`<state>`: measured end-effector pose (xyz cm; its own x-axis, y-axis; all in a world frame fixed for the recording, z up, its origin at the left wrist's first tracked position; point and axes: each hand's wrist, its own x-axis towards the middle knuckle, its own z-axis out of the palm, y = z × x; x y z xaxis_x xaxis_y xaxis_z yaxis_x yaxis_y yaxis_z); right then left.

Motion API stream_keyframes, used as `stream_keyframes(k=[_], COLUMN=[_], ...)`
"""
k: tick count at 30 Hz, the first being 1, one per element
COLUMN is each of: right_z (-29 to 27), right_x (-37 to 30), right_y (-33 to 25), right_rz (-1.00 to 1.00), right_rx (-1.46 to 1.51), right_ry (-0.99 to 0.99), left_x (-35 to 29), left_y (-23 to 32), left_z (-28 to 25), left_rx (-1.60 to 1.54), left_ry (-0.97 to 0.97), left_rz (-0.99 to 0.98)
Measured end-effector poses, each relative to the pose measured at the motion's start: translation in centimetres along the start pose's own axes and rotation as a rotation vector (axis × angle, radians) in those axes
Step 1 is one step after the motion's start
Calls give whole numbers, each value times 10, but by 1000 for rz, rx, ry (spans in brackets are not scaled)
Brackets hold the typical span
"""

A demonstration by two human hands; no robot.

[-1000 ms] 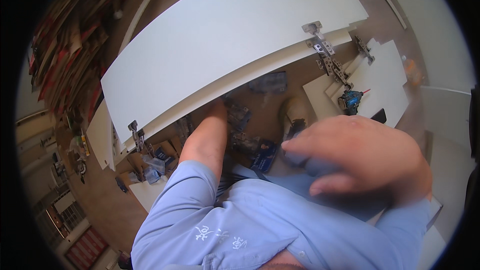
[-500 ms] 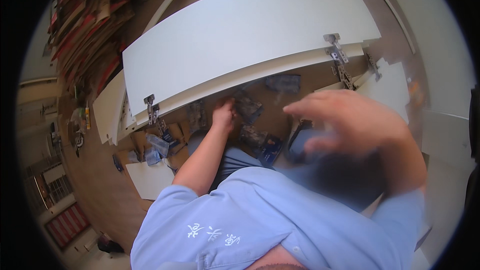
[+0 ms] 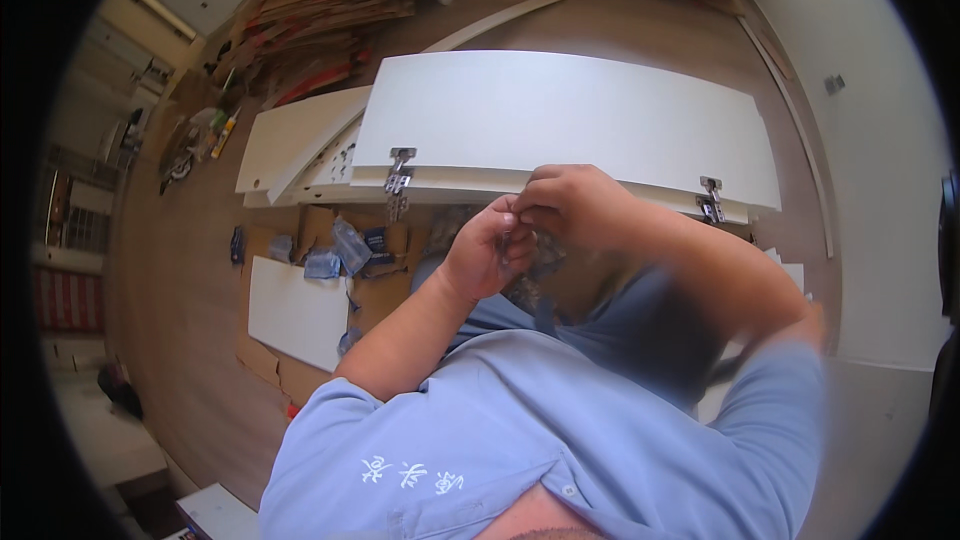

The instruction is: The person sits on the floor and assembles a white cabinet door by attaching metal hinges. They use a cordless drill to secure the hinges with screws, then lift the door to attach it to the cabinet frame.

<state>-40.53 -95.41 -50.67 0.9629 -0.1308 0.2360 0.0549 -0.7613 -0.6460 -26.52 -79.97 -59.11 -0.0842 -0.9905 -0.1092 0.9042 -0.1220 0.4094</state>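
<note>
In front of my chest, close to the front edge of a white cabinet door panel point(image 3: 560, 110), both hands meet. My left hand point(image 3: 488, 250) is closed, its fingers curled around what looks like a small clear plastic bag point(image 3: 546, 256); its contents are too blurred to name. My right hand point(image 3: 572, 202) comes in from the right with its fingers pinched against the left fingertips, at the top of the bag. Two metal hinges, a left hinge point(image 3: 399, 180) and a right hinge point(image 3: 711, 198), sit along the panel's near edge.
Left of my knees lie clear plastic packets point(image 3: 349, 246) on cardboard, beside a small white board point(image 3: 296, 312). More white panels point(image 3: 300, 130) lie under and behind the door. Flattened cardboard point(image 3: 330, 0) is piled at the back; a white wall point(image 3: 850, 190) stands right.
My left hand has lifted from among the packets below the panel. My right hand has moved left to join it, going from spread fingers to a pinch. The view has turned.
</note>
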Motion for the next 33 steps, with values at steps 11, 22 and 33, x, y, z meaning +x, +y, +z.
stream_keyframes(k=[11, 22, 33], right_z=[-5, 49, 40], right_x=[31, 28, 41], right_y=[-51, -57, -38], right_rz=[-85, -247, 410], right_rx=[-251, -208, 589], right_ry=[38, -7, 101], left_x=[-40, -64, -65], left_y=[19, 30, 16], left_z=[17, 15, 31], left_rx=[-221, -215, -140], left_ry=[147, 126, 293], left_rz=[139, 296, 327])
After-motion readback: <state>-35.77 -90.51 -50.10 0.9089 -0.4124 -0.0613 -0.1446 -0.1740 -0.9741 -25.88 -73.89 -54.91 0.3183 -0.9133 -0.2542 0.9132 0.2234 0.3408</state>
